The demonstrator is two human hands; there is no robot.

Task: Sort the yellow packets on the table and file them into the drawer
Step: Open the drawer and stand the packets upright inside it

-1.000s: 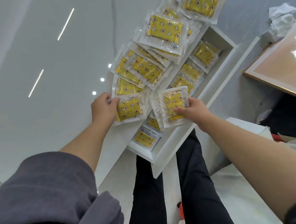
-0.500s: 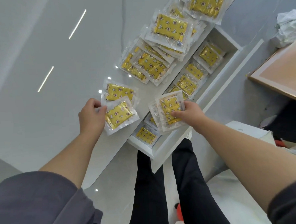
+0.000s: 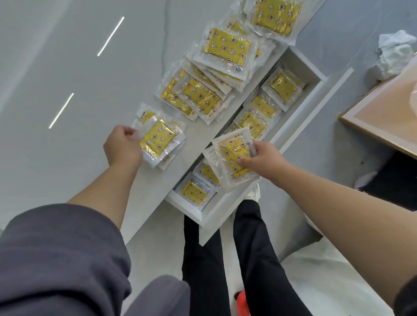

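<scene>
Several yellow packets in clear wrap lie in overlapping piles [image 3: 199, 95] along the white table's [image 3: 54, 93] right edge. My left hand [image 3: 121, 146] pinches one yellow packet [image 3: 158, 138] by its left edge, over another packet lying on the table. My right hand [image 3: 263, 158] grips a small stack of packets [image 3: 234, 156] above the open white drawer [image 3: 297, 119]. Inside the drawer, several packets [image 3: 258, 121] lie in a row, and one [image 3: 194, 192] sits at the near end.
A wooden-framed board [image 3: 389, 124] lies to the right, with crumpled white cloth [image 3: 393, 56] beyond it. My legs in black trousers [image 3: 232, 265] stand below the drawer front. White plastic sheeting [image 3: 330, 284] covers the floor at the lower right.
My left hand has drawn its packet away from the drawer edge onto the table and laid it over a second packet. My right hand keeps its stack above the drawer.
</scene>
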